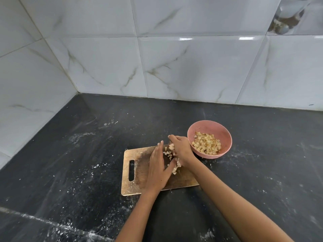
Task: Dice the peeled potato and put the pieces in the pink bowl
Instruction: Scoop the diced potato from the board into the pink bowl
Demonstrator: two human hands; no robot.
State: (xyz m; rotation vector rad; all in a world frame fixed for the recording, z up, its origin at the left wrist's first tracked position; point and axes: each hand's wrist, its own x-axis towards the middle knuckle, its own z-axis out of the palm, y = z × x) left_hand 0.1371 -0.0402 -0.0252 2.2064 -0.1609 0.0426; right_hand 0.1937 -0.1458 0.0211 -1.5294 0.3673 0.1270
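Observation:
A heap of diced potato pieces [174, 163] lies on the wooden cutting board [136, 180], caught between my two hands. My left hand [158, 170] presses against the heap from the left with straight fingers. My right hand [181, 149] curls over the pieces from the right, its back toward the camera. A dark shape shows between the hands; I cannot tell what it is. The pink bowl [222, 130] stands just right of the board, close to my right hand, and holds many potato cubes.
The board lies on a dark stone counter [87, 154] dusted with white specks. White marble-look tiles [192, 67] form the walls behind and to the left, meeting in a corner at the far left.

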